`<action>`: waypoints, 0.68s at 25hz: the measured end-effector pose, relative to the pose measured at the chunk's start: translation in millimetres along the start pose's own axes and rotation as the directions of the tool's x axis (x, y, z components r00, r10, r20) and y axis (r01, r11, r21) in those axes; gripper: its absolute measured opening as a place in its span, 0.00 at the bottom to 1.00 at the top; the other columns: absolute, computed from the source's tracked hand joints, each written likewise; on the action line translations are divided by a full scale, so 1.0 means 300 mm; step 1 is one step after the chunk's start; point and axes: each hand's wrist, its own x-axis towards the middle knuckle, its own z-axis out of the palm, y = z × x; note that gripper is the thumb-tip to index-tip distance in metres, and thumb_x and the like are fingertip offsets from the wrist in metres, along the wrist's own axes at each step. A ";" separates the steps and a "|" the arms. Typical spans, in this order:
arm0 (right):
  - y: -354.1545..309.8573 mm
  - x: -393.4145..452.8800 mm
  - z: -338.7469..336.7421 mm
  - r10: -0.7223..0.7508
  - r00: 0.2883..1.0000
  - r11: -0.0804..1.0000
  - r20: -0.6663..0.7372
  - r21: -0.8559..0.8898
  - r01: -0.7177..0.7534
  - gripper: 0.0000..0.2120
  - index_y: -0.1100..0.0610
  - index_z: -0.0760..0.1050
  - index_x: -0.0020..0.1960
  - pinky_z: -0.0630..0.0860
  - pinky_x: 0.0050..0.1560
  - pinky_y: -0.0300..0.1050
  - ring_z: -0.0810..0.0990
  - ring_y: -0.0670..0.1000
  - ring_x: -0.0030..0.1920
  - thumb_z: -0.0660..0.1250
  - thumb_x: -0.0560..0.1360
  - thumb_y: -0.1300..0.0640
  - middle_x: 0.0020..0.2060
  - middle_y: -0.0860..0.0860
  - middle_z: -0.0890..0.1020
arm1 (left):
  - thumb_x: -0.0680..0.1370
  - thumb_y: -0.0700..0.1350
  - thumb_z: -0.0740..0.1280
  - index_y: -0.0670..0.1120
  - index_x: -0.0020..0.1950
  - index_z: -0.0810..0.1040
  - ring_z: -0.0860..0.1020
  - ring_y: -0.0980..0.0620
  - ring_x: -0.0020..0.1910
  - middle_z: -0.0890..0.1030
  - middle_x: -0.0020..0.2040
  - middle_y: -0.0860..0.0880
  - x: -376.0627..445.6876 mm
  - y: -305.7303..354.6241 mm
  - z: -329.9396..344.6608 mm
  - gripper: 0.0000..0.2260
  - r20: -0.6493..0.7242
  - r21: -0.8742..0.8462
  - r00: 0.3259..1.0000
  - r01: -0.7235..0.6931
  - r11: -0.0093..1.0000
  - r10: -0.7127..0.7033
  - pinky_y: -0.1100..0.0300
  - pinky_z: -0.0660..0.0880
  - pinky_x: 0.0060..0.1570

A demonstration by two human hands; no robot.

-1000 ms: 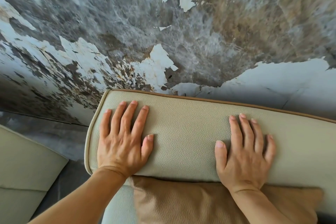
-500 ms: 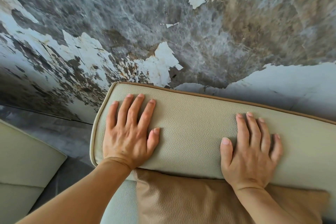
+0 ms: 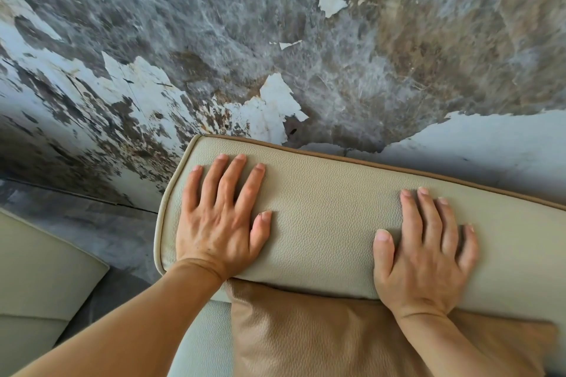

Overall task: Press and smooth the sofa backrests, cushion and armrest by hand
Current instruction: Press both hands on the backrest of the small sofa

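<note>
A beige leather sofa backrest with tan piping runs across the middle of the view, its left end rounded. My left hand lies flat on its top near that left end, fingers spread, palm down. My right hand lies flat further right on the same backrest, fingers spread and pointing towards the wall. Below the backrest leans a tan leather cushion, partly hidden by my right forearm. Neither hand holds anything.
A wall with peeling, stained paint stands right behind the backrest. At lower left is another beige sofa section, with a dark gap between it and this backrest. A strip of beige seat shows left of the tan cushion.
Both hands stay flat on the backrest. The backrest and hands sit slightly further right and higher in the view, mostly from my head shifting.
</note>
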 end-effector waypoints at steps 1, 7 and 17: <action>0.001 0.008 0.006 0.006 1.000 1.000 0.000 0.002 -0.006 0.30 0.54 0.65 0.73 0.53 0.72 0.62 0.64 0.58 0.72 0.45 0.78 0.40 0.72 0.54 0.70 | 0.77 0.58 0.52 0.45 0.72 0.69 0.67 0.38 0.70 0.72 0.70 0.40 0.011 0.002 0.007 0.28 -0.001 -0.005 1.000 -0.001 1.000 0.001 0.38 0.59 0.70; 0.009 0.069 0.054 0.021 1.000 1.000 -0.006 -0.013 -0.021 0.31 0.55 0.64 0.73 0.53 0.72 0.61 0.63 0.58 0.73 0.45 0.78 0.39 0.72 0.54 0.69 | 0.78 0.58 0.51 0.45 0.72 0.68 0.67 0.38 0.70 0.72 0.69 0.40 0.098 0.006 0.066 0.27 -0.023 -0.005 0.999 -0.027 1.000 0.027 0.39 0.59 0.70; 0.018 0.112 0.090 0.023 1.000 0.999 -0.016 -0.029 -0.024 0.30 0.54 0.63 0.73 0.52 0.72 0.61 0.63 0.58 0.72 0.45 0.78 0.39 0.72 0.54 0.69 | 0.78 0.58 0.51 0.45 0.72 0.69 0.68 0.38 0.70 0.72 0.69 0.40 0.158 0.014 0.088 0.27 -0.032 -0.009 0.999 -0.042 0.999 0.042 0.39 0.60 0.70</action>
